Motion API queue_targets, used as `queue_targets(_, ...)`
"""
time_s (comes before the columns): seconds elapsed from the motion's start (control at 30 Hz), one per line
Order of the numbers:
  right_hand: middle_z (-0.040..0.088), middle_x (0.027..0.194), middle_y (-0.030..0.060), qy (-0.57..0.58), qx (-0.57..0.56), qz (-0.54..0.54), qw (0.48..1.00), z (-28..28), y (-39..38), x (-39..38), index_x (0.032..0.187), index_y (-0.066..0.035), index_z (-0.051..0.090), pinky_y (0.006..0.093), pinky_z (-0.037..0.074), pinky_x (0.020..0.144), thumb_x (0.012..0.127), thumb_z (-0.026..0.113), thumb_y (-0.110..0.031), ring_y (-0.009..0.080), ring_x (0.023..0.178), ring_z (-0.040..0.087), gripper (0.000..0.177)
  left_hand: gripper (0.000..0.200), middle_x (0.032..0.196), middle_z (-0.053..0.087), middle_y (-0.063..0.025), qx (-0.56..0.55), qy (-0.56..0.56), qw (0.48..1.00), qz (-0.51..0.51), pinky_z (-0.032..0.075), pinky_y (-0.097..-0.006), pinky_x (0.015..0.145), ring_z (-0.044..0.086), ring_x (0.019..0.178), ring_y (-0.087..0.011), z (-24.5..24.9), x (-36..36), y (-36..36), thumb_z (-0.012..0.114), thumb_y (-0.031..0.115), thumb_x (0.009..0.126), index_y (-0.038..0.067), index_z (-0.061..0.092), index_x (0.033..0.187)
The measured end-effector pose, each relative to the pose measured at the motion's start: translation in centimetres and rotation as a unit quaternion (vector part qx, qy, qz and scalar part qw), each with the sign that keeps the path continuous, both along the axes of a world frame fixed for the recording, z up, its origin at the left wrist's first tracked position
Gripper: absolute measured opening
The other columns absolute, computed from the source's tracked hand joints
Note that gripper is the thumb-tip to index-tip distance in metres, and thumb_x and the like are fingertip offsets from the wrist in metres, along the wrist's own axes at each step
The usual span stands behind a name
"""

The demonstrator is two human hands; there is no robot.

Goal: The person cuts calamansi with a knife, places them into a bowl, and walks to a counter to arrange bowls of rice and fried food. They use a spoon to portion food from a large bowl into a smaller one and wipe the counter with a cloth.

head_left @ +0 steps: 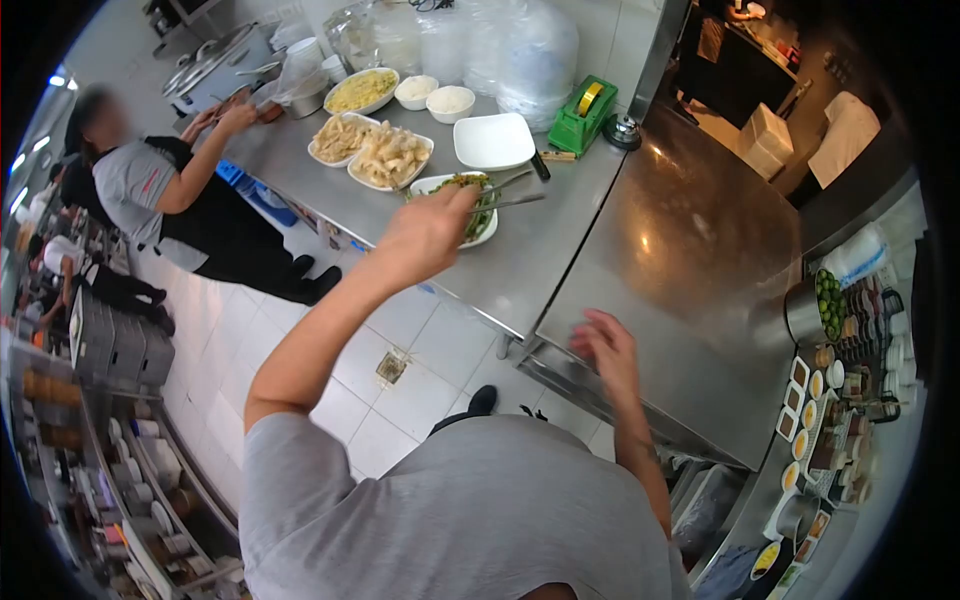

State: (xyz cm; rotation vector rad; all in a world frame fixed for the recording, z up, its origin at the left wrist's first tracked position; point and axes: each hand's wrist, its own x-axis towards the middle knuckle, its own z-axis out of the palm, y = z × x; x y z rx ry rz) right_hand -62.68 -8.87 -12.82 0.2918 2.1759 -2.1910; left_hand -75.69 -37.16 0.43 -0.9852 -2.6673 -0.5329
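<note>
My left hand [430, 235] is closed around metal tongs [515, 198], whose two arms stick out to the right of the fingers. Directly beneath them is a white dish of green vegetables [482, 222], partly hidden by the hand. My right hand [605, 350], slightly blurred, is over the front edge of the steel counter with fingers apart and nothing in it. Just behind the vegetables sits an empty white dish [494, 141]. Two dishes of pale fried food [391, 157] stand to the left, with a dish of yellow food [362, 91] behind them.
Two white bowls of rice [450, 101] stand near wrapped plastic stacks [540, 60]. A green tape dispenser [582, 115], call bell [622, 131] and black marker [540, 166] are on the steel counter [660, 260]. A co-worker [170, 190] works at left. Sauce dishes line the right.
</note>
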Motion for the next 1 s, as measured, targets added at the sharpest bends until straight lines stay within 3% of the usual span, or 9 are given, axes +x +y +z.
queue_targets(0.07, 0.064, 0.094, 0.012, -0.028, -0.035, 0.055, 0.997, 0.0, -4.2, -4.6, 0.122, -0.001, 0.051, 0.0262, 0.051, 0.068, 0.092, 0.052, -0.012, 0.0174, 0.079, 0.064, 0.032, 0.034, 0.091, 0.058, -0.0161, -0.092, 0.01, 0.995, 0.033, 0.048, -0.0417, 0.07, 0.06, 0.081, -0.0345, 0.5, -1.2, -2.9, 0.054, 0.003, 0.081, 0.001, 0.049, 0.115)
queue_targets(0.2, 0.062, 0.094, 0.0173, -0.122, -0.095, 0.083, 0.985, 0.4, -10.1, -11.6, 0.131, 0.0, 0.04, 0.0301, 0.053, 0.066, 0.091, 0.054, -0.016, 0.0216, 0.079, 0.065, 0.046, 0.045, 0.092, 0.058, -0.0136, -0.131, 0.035, 0.991, -0.003, 0.049, -0.0399, 0.069, 0.061, 0.079, -0.0324, -1.7, -3.5, -3.8, 0.056, 0.0, 0.071, 0.0, 0.048, 0.116)
queue_targets(0.3, 0.06, 0.095, 0.02, -0.16, -0.143, 0.102, 0.971, 0.3, -12.4, -15.3, 0.13, 0.001, 0.038, 0.0324, 0.054, 0.062, 0.091, 0.054, -0.018, 0.0239, 0.077, 0.065, 0.046, 0.045, 0.093, 0.058, -0.0132, -0.164, 0.04, 0.985, -0.014, 0.049, -0.0393, 0.07, 0.062, 0.078, -0.0312, -4.1, -5.6, -2.7, 0.057, 0.004, 0.072, -0.002, 0.047, 0.116)
queue_targets(0.4, 0.062, 0.094, 0.0215, -0.136, -0.173, 0.099, 0.97, -0.3, -13.9, -17.3, 0.117, 0.005, 0.043, 0.0345, 0.056, 0.059, 0.089, 0.048, -0.01, 0.0268, 0.073, 0.067, 0.032, 0.043, 0.096, 0.059, -0.016, -0.196, 0.009, 0.98, 0.018, 0.05, -0.0395, 0.068, 0.064, 0.075, -0.0307, -5.9, -7.0, -2.3, 0.056, 0.007, 0.075, -0.004, 0.047, 0.116)
queue_targets(0.53, 0.064, 0.089, 0.0227, -0.116, -0.178, 0.073, 0.974, -1.0, -14.6, -18.0, 0.111, 0.007, 0.045, 0.0358, 0.058, 0.059, 0.086, 0.041, -0.004, 0.0287, 0.068, 0.067, 0.027, 0.044, 0.092, 0.06, -0.0167, -0.23, -0.049, 0.97, 0.06, 0.052, -0.0389, 0.06, 0.065, 0.07, -0.0307, -6.8, -6.8, -2.9, 0.056, 0.007, 0.075, -0.006, 0.047, 0.116)
queue_targets(0.63, 0.064, 0.087, 0.0227, -0.123, -0.181, 0.042, 0.975, -0.6, -14.9, -17.7, 0.11, 0.007, 0.047, 0.0355, 0.058, 0.059, 0.085, 0.04, -0.003, 0.0285, 0.067, 0.067, 0.028, 0.044, 0.089, 0.061, -0.0162, -0.22, -0.054, 0.972, 0.054, 0.052, -0.0388, 0.057, 0.065, 0.068, -0.0302, -7.0, -6.0, -3.7, 0.057, 0.006, 0.074, -0.006, 0.047, 0.115)
queue_targets(0.73, 0.064, 0.088, 0.0228, -0.115, -0.181, 0.026, 0.976, -0.2, -14.6, -17.1, 0.11, 0.007, 0.047, 0.0355, 0.058, 0.059, 0.084, 0.04, -0.002, 0.0286, 0.066, 0.067, 0.029, 0.023, 0.088, 0.062, -0.0181, -0.213, -0.081, 0.973, 0.035, 0.054, -0.0376, 0.056, 0.066, 0.069, -0.031, -6.2, -4.9, -3.6, 0.055, 0.008, 0.077, -0.004, 0.054, 0.097)
queue_targets(0.83, 0.064, 0.088, 0.023, -0.107, -0.18, 0.027, 0.977, -0.1, -13.7, -16.5, 0.111, 0.008, 0.047, 0.0351, 0.058, 0.059, 0.082, 0.04, -0.001, 0.0289, 0.065, 0.067, 0.031, 0.026, 0.087, 0.062, -0.0189, -0.172, -0.117, 0.977, 0.042, 0.054, -0.0392, 0.062, 0.066, 0.074, -0.0328, -5.5, -4.7, -3.7, 0.057, 0.008, 0.075, -0.004, 0.054, 0.098)
queue_targets(1.0, 0.063, 0.088, 0.0229, -0.122, -0.167, 0.038, 0.978, 0.3, -12.2, -15.9, 0.112, 0.009, 0.046, 0.0346, 0.058, 0.06, 0.081, 0.042, 0.0, 0.0291, 0.068, 0.067, 0.033, 0.024, 0.084, 0.061, -0.017, -0.105, -0.074, 0.99, 0.053, 0.051, -0.0438, 0.062, 0.062, 0.072, -0.0363, -3.9, -7.7, -3.7, 0.056, 0.005, 0.074, 0.0, 0.055, 0.097)
